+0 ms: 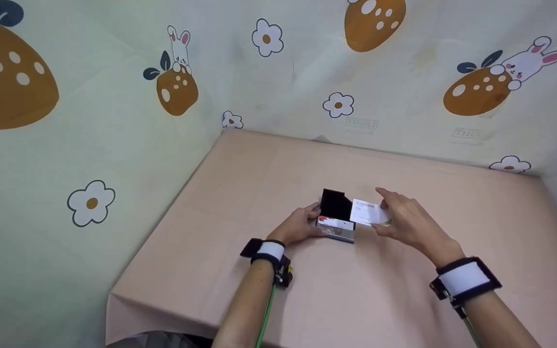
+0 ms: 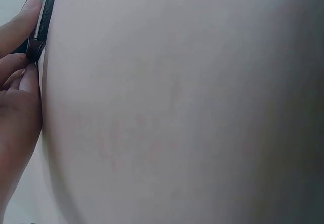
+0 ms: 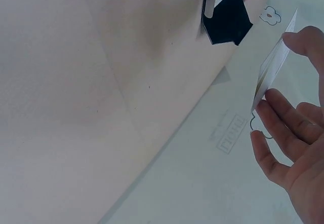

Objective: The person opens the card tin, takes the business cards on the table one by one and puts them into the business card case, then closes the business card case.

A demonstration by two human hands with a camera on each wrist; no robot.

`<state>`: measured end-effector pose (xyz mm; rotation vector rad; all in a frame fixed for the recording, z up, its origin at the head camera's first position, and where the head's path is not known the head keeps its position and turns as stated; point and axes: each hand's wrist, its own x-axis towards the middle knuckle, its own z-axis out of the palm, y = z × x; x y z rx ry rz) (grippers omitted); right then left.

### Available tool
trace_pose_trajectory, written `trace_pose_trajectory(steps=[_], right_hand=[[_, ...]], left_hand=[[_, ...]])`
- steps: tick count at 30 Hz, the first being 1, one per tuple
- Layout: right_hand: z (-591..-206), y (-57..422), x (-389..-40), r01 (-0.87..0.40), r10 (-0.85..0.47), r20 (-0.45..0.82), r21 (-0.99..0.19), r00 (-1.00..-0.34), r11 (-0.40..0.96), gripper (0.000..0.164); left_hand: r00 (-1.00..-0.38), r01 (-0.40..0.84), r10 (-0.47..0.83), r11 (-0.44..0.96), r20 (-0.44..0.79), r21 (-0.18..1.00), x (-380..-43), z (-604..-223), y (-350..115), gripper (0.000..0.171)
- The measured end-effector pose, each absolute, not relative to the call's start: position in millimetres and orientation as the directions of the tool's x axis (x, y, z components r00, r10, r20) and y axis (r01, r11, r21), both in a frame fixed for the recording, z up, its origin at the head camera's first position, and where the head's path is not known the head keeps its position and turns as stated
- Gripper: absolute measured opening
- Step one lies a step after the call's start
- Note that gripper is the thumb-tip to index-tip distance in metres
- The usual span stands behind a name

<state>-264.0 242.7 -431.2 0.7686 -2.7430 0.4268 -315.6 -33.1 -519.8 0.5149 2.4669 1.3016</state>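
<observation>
A small card case (image 1: 336, 208) lies open on the table, its black-lined lid raised at the back and a shiny front with a red mark below. My left hand (image 1: 300, 225) grips its left end, thumb and fingers around the edge; the left wrist view shows the case's dark edge (image 2: 46, 19) between them. White printed business cards (image 1: 368, 212) are pinched between the thumb and fingers of my right hand (image 1: 406, 220), just right of the lid. From the right wrist view, the cards (image 3: 276, 64) look like more than one, slightly fanned apart.
A pinkish cloth covers the table (image 1: 240, 183). Behind it and along the left stand pale walls (image 1: 293, 82) printed with orange fruit, rabbits and flowers. Each wrist wears a strap with a camera (image 1: 283, 271), and a green cable (image 1: 266, 314) runs along the left forearm.
</observation>
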Motion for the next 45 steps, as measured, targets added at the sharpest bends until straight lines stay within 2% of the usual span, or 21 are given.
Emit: trace_pose_trajectory(steps=[12,18,35,39,42,45], right_hand=[[-429,219,-284,-0.488,-0.429,0.254,-0.256,-0.867,0.834,0.085],[-431,211,-292,-0.508,-0.449,0.264,-0.237,-0.854,0.828,0.084],[-440,180,-308,-0.421,-0.400,0.130,-0.293,-0.907,0.859,0.093],[-448,179,-310,-0.422,-0.401,0.130,-0.291,-0.907,0.859,0.094],[-456,180,-311,-0.436,-0.412,0.144,-0.275,-0.900,0.857,0.089],[-464,181,-311,-0.459,-0.431,0.165,-0.238,-0.887,0.856,0.075]], left_hand=[[-0.893,0.150,0.440,0.495,-0.098,0.856,-315,-519,-33,0.069],[-0.886,0.163,0.457,0.466,-0.079,0.870,-314,-519,-31,0.064],[-0.896,0.147,0.430,0.513,-0.106,0.846,-317,-518,-30,0.059],[-0.897,0.140,0.429,0.508,-0.108,0.850,-315,-518,-30,0.057],[-0.896,0.154,0.433,0.503,-0.094,0.850,-315,-518,-30,0.057],[-0.893,0.169,0.442,0.495,-0.080,0.852,-316,-520,-30,0.057]])
